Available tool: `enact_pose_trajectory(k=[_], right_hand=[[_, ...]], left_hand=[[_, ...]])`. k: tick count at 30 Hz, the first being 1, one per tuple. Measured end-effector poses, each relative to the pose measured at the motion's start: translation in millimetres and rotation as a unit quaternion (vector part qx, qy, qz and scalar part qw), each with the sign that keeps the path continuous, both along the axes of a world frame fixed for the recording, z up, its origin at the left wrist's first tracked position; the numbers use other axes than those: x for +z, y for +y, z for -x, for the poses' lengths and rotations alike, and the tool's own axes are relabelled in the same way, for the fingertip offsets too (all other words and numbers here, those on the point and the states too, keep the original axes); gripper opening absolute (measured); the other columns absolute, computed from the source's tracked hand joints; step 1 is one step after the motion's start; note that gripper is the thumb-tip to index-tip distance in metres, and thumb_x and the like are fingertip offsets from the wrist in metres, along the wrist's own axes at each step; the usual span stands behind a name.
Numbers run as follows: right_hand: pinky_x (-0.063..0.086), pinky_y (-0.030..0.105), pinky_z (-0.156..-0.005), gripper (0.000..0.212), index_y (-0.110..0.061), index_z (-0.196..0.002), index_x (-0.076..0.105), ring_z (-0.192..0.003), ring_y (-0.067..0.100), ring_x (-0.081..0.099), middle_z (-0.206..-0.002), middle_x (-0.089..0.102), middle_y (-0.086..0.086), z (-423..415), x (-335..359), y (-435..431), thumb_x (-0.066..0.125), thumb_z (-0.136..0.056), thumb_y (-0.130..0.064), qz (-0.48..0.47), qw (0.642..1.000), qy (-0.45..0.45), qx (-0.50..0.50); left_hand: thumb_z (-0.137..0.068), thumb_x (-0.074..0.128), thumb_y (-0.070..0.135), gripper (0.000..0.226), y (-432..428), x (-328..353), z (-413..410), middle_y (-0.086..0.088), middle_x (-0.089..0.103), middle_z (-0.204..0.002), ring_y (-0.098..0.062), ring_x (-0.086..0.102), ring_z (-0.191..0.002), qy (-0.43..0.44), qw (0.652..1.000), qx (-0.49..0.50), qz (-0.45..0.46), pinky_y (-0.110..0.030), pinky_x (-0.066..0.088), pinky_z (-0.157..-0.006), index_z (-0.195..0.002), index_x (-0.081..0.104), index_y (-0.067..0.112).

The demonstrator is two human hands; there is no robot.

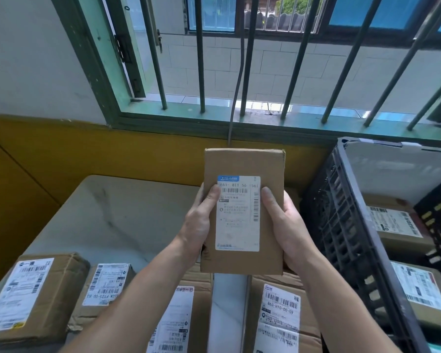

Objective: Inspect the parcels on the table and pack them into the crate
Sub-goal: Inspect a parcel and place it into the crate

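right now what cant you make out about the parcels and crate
Head view:
Held parcel: label fine print blurred; left hand and right hand thumbs cover its edges.
Black crate: right side cut off by frame edge.
Parcel labelled 863-H10-00-59: partly behind right forearm, cut by bottom edge.

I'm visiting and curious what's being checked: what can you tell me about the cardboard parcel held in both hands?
The parcel is a small, flat box of brown cardboard, held upright above the table with its front toward the camera. A white shipping label with a blue header strip, barcodes and printed numbers covers much of that front. The left hand grips its left edge and the right hand its right edge, both thumbs pressing on the front.
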State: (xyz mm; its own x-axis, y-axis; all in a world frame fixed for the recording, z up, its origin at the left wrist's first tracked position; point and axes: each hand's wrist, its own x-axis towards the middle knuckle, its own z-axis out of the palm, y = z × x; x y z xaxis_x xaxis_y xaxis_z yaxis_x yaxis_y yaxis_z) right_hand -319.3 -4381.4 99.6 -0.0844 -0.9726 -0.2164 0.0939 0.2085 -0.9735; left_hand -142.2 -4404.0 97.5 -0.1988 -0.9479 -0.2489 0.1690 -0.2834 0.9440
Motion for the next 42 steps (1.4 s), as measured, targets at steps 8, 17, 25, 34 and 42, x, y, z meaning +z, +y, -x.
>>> enact_pose_trajectory(k=[8,17,25,34,42], right_hand=[[0.057,0.054,-0.099,0.08,-0.052,-0.152,0.033,-0.114,0.017,0.071,-0.127,0.072,-0.01,-12,-3,2,0.067,-0.083,-0.073,0.016,0.999,0.016,-0.042],[0.06,0.039,-0.091,0.078,-0.046,-0.156,0.032,-0.111,0.014,0.072,-0.122,0.074,-0.01,-17,-2,4,0.068,-0.087,-0.06,0.054,0.998,0.018,-0.038],[0.059,0.044,-0.096,0.071,-0.043,-0.154,0.038,-0.108,0.013,0.072,-0.116,0.076,-0.008,-14,6,-2,0.045,-0.087,-0.067,0.065,0.996,0.04,-0.046],[0.055,0.049,-0.102,0.074,-0.043,-0.157,0.034,-0.114,0.014,0.07,-0.124,0.073,-0.008,-12,13,-5,0.054,-0.091,-0.071,0.072,0.996,0.041,-0.021],[0.055,0.012,-0.078,0.078,-0.041,-0.162,0.022,-0.122,0.011,0.063,-0.144,0.061,-0.002,-18,10,-3,0.044,-0.094,-0.07,0.085,0.991,0.101,-0.014]], left_hand=[[-0.09,0.056,0.055,0.058,3,6,0,0.005,0.079,-0.113,-0.014,0.077,-0.101,-0.022,1.0,0.016,0.016,-0.026,0.062,-0.075,-0.143,0.051,0.032],[-0.082,0.057,0.068,0.068,-5,15,0,0.005,0.08,-0.108,-0.014,0.077,-0.097,-0.063,0.996,0.047,0.034,-0.032,0.062,-0.078,-0.138,0.054,0.029],[-0.087,0.04,0.073,0.068,0,22,0,0.003,0.079,-0.113,-0.018,0.075,-0.106,-0.061,0.997,0.021,0.036,-0.038,0.058,-0.087,-0.138,0.059,0.033],[-0.084,0.035,0.079,0.074,0,29,2,-0.001,0.08,-0.104,-0.018,0.077,-0.098,-0.076,0.995,0.061,0.019,-0.046,0.059,-0.092,-0.129,0.063,0.027],[-0.063,0.031,0.095,0.096,-7,54,-2,-0.004,0.079,-0.106,-0.019,0.077,-0.096,-0.052,0.995,0.087,-0.002,-0.039,0.057,-0.08,-0.128,0.063,0.031]])
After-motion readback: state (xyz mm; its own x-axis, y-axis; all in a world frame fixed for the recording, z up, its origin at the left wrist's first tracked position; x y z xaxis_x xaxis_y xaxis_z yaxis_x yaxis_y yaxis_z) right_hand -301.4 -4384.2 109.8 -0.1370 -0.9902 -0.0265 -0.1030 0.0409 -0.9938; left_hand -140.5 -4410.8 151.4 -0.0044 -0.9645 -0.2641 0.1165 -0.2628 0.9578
